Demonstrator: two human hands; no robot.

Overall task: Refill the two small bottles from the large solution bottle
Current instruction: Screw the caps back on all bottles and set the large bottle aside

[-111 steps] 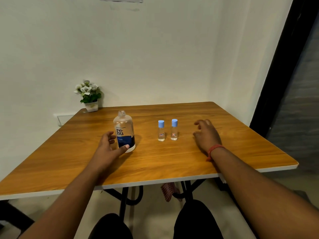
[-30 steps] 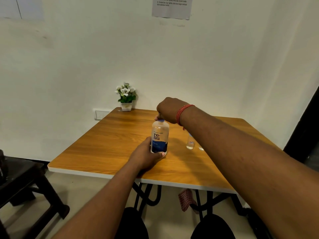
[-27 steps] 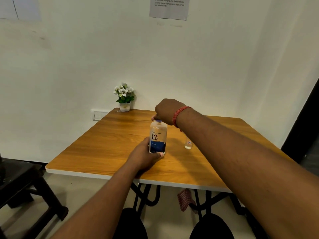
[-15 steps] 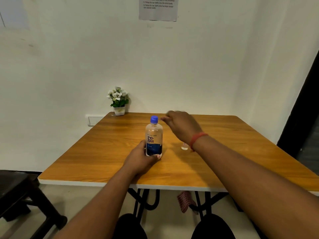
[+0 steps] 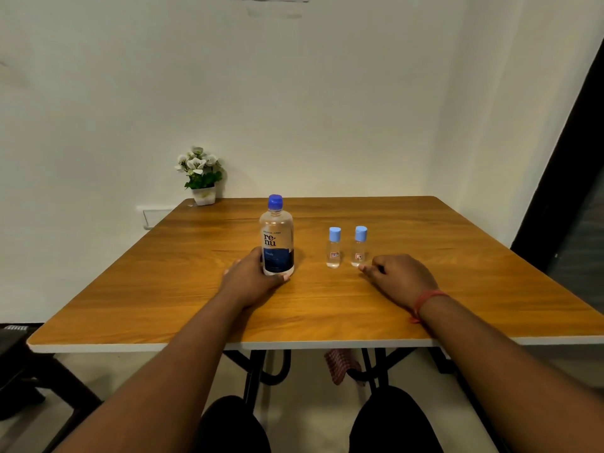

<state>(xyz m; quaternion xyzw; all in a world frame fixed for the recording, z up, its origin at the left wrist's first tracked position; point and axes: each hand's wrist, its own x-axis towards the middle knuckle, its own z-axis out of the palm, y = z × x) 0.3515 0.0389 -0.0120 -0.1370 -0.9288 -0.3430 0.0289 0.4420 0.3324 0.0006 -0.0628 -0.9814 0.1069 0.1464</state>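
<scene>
The large clear solution bottle (image 5: 276, 237) stands upright on the wooden table (image 5: 327, 305), with a dark blue label and its blue cap screwed on. My left hand (image 5: 251, 279) wraps around its base. To its right stand two small clear bottles, one (image 5: 333, 247) beside the other (image 5: 359, 246), both with light blue caps on. My right hand (image 5: 398, 276) rests on the table just in front and to the right of them, fingers loosely curled, holding nothing, fingertips close to the right small bottle.
A small potted plant (image 5: 201, 176) with white flowers sits at the table's far left corner against the wall. A dark door frame (image 5: 562, 178) runs along the right. A dark stool (image 5: 19, 361) stands at the lower left, beside the table.
My right hand left the cap of the large bottle and came down to the table by the small bottles. The blue cap now sits on the large bottle. My left hand stays on it.
</scene>
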